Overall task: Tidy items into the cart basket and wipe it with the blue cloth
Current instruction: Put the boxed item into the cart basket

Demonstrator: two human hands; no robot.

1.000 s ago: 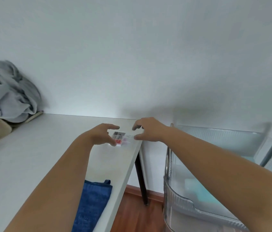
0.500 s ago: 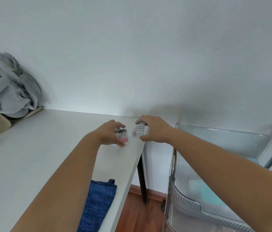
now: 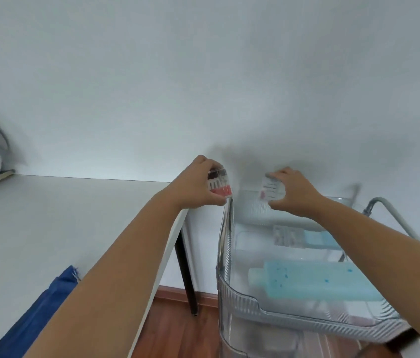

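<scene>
My left hand (image 3: pixel 198 183) pinches a small clear red-filled case (image 3: pixel 219 182) just beside the ribbed transparent cart basket (image 3: pixel 276 310); my right hand (image 3: pixel 290 191) grips a clear labelled case (image 3: pixel 270 188) above it; I'd lower both inside gently, clear of the pale blue bottle (image 3: pixel 312 281).

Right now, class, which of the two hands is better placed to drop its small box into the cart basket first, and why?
The right hand: its box is above the cart basket. The left hand holds its box beside the rim.
</scene>
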